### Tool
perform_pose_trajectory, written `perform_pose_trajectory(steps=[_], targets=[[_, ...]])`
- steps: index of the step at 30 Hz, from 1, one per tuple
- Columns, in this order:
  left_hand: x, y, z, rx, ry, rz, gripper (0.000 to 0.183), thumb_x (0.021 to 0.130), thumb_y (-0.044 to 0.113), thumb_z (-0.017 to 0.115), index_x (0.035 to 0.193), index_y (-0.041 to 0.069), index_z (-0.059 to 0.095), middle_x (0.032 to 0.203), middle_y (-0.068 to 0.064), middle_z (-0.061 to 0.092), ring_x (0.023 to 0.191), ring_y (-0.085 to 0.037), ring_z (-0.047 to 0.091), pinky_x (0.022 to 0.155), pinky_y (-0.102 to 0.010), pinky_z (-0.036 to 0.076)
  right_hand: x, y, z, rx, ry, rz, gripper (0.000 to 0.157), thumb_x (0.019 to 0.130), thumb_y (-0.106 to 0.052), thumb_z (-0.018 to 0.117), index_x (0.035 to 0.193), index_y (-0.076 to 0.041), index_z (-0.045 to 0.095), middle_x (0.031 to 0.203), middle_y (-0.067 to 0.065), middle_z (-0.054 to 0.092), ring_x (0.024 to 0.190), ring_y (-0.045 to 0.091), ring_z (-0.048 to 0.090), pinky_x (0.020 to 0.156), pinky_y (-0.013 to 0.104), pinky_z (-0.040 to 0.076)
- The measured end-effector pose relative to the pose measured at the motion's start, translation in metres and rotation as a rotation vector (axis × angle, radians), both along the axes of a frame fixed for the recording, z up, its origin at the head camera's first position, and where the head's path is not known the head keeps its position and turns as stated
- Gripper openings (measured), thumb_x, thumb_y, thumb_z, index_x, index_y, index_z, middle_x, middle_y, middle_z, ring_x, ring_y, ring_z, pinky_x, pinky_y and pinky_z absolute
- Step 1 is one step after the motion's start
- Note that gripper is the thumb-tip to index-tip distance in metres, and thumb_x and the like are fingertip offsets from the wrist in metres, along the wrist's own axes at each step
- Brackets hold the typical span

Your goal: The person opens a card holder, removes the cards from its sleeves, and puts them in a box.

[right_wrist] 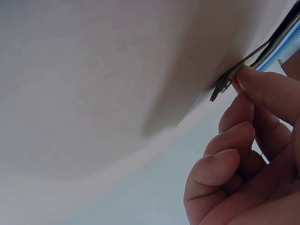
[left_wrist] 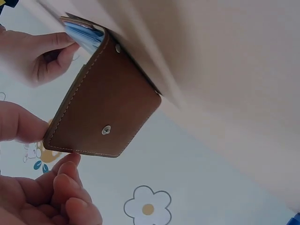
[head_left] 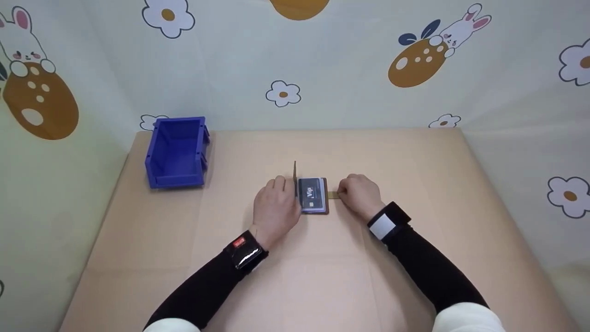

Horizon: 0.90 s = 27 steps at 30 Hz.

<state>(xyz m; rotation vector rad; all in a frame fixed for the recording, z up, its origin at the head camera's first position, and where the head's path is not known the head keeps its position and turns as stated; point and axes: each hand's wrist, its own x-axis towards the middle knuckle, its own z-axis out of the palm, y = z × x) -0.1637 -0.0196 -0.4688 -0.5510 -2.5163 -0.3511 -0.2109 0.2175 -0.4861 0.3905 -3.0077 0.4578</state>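
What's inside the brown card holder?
In the brown card holder, a dark Vip card shows uppermost, with bluish leaves stacked there too; whatever lies beneath the card is covered.

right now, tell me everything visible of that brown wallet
The brown wallet looks like leather, with pale stitching, a metal stud and a strap. It lies open on the table, one cover raised near upright, showing a dark "Vip" card. The left hand pinches that cover, the right hand the strap.

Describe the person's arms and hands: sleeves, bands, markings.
Left hand and right hand: both ungloved. Black sleeves on the forearms, white sleeve ends above. Left wristband: black, glossy, red marking. Right wristband: black, whitish section.
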Motion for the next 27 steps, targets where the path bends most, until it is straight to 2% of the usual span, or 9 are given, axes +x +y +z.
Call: perform_pose_trajectory(steps=[9, 16, 27], targets=[[0.000, -0.018, -0.005, 0.001, -0.005, 0.007, 0.024, 0.074, 0.005, 0.068, 0.094, -0.005, 0.060, 0.082, -0.012, 0.053, 0.070, -0.025, 0.055, 0.056, -0.036, 0.048, -0.001, 0.000, -0.001, 0.008, 0.001, 0.005, 0.009, 0.082, -0.006, 0.071, 0.079, -0.012, 0.076, 0.079, 0.003, 0.064, 0.079, 0.025, 0.063, 0.065, 0.042, 0.053], [-0.001, -0.029, -0.007, 0.008, -0.074, 0.031, 0.019, 0.076, 0.004, 0.068, 0.091, -0.007, 0.062, 0.079, -0.013, 0.053, 0.069, -0.028, 0.056, 0.055, -0.039, 0.048, 0.000, 0.000, -0.001, 0.001, 0.000, 0.004, 0.008, 0.081, -0.006, 0.071, 0.078, -0.012, 0.076, 0.077, 0.003, 0.064, 0.076, 0.025, 0.063, 0.064, 0.042, 0.052], [-0.007, -0.041, -0.014, -0.063, -0.212, 0.081, 0.008, 0.080, 0.001, 0.068, 0.084, -0.004, 0.063, 0.078, -0.015, 0.055, 0.069, -0.030, 0.057, 0.054, -0.040, 0.048, 0.000, 0.000, 0.000, 0.007, 0.003, 0.008, 0.008, 0.081, -0.006, 0.071, 0.077, -0.012, 0.075, 0.076, 0.003, 0.062, 0.076, 0.026, 0.061, 0.065, 0.043, 0.052]])
